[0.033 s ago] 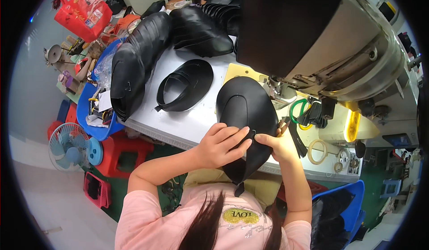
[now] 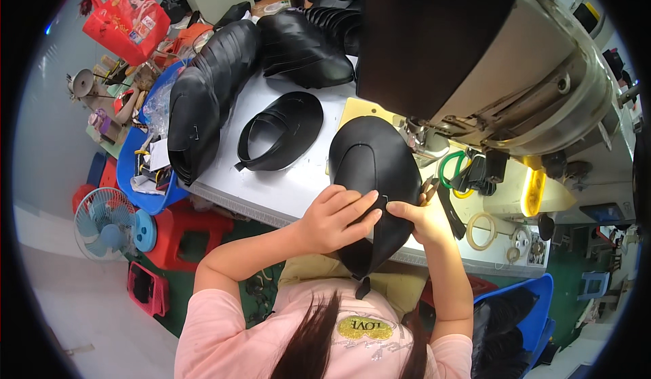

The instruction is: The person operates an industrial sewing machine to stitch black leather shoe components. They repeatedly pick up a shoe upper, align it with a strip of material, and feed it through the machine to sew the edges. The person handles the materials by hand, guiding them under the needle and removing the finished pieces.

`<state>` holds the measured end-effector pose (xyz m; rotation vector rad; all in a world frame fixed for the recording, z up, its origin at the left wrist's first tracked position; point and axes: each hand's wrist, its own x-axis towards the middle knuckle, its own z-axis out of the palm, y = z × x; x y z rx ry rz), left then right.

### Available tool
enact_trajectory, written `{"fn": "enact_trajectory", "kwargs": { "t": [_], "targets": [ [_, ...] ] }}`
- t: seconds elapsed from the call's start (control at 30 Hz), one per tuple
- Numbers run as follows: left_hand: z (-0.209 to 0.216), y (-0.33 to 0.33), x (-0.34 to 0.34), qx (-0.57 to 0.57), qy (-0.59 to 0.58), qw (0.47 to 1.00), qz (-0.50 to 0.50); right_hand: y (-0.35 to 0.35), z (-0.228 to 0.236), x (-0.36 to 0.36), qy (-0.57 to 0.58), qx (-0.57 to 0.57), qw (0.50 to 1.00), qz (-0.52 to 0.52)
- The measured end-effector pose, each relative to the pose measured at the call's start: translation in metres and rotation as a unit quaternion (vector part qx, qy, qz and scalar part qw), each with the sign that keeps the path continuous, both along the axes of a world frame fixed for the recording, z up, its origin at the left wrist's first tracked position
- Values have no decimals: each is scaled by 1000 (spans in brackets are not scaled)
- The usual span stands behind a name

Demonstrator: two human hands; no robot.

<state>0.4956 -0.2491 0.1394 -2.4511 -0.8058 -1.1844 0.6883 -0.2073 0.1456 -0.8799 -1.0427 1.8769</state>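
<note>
A black leather shoe upper (image 2: 374, 165) lies across the near edge of the white table, its narrow end with a strap hanging toward my lap. My left hand (image 2: 336, 220) presses on it from the left, fingers bent over its middle. On the right edge, my right hand (image 2: 428, 220) grips it, thumb on top beside a small pale mark and the other fingers partly hidden. Something small and dark shows by those fingers, too unclear to name. Left of my work, a second black shoe upper (image 2: 306, 125) rests with its opening up.
Stacked black uppers (image 2: 196, 108) line the table's left and back. A sewing machine (image 2: 542, 74) overhangs from the right. Green-and-yellow-handled scissors (image 2: 444, 169) and a tape roll (image 2: 481, 231) lie beneath it. A blue bin (image 2: 542, 291) stands lower right, a fan (image 2: 105, 224) at left.
</note>
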Motion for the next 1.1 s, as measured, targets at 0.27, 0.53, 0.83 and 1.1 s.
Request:
{"fn": "enact_trajectory", "kwargs": {
  "t": [0.27,0.53,0.83,1.1],
  "targets": [
    [5,65,14,-1,-60,998,-35,17,-21,24,130,31,987,-87],
    [12,97,19,-20,-48,997,-64,31,-37,38,-93,111,969,-199],
    [31,106,16,-8,-19,996,-87,34,-32,25,51,29,964,-260],
    [37,110,17,14,-21,994,-104,36,-37,25,62,47,964,-254]
  ]
}}
